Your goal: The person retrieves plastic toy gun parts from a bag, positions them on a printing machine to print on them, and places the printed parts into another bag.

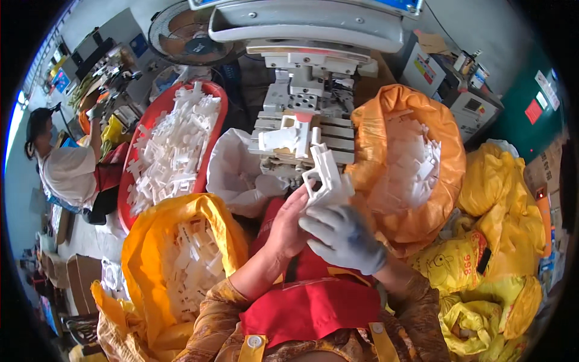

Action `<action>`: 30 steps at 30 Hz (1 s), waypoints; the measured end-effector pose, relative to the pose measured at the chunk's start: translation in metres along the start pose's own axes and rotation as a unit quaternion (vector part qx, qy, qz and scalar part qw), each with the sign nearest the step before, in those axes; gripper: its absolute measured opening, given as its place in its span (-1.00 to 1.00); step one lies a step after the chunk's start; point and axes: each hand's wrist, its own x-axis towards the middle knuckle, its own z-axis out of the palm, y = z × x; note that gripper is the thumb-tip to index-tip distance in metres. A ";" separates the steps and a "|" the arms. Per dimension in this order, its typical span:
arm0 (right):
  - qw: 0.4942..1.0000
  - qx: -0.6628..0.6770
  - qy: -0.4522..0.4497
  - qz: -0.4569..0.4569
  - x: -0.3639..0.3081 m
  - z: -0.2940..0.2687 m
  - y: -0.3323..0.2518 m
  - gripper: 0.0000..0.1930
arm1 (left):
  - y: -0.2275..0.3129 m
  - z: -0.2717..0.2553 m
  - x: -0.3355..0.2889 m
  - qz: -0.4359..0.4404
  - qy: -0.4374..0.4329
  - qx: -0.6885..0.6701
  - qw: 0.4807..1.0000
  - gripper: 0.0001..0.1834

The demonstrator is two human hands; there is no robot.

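White plastic parts (329,178), a small stack of angular moulded pieces, sit between both hands just in front of the grey machine (307,84) at the middle of the view. Left hand (288,226) is bare, its fingers pressed flat against the near side of the stack, thumb side up. Right hand (344,238) wears a grey glove, and its fingers curl around the lower end of the same stack, pinching it from the right. One more white part (283,137) rests on the machine's fixture, just above the held stack and apart from it.

An orange sack (422,175) full of white pieces stands open just right of the hands. A yellow sack (181,253) with more white pieces lies open at lower left, near the left forearm. Behind it a red tub (172,145) is heaped with the same kind of parts, and a white bag (235,175) slumps between the tub and the machine. Yellow bags (500,253) pile up at the far right. A fan (184,33) stands behind the tub. Another person (66,163) in a white top works at the far left, well apart
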 end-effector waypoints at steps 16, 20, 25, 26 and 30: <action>0.990 -0.060 -0.094 0.090 -0.036 -0.015 0.033 -0.47 | 0.034 -0.049 -0.009 -0.069 -0.021 0.027 0.997 -0.38; 0.983 0.002 0.041 0.180 -0.037 -0.033 0.043 -0.42 | 0.068 -0.057 0.036 0.312 0.130 0.430 0.837 -0.69; 0.922 0.148 0.169 0.315 -0.028 -0.044 0.069 -0.46 | 0.092 -0.054 0.113 0.371 0.195 0.753 0.508 -0.76; 0.929 0.106 0.155 0.318 -0.027 -0.046 0.074 -0.48 | 0.095 -0.052 0.120 0.414 0.195 0.755 0.470 -0.75; 0.874 0.239 0.181 0.382 -0.013 -0.047 0.089 -0.51 | 0.117 -0.036 0.128 0.457 0.220 0.768 0.392 -0.62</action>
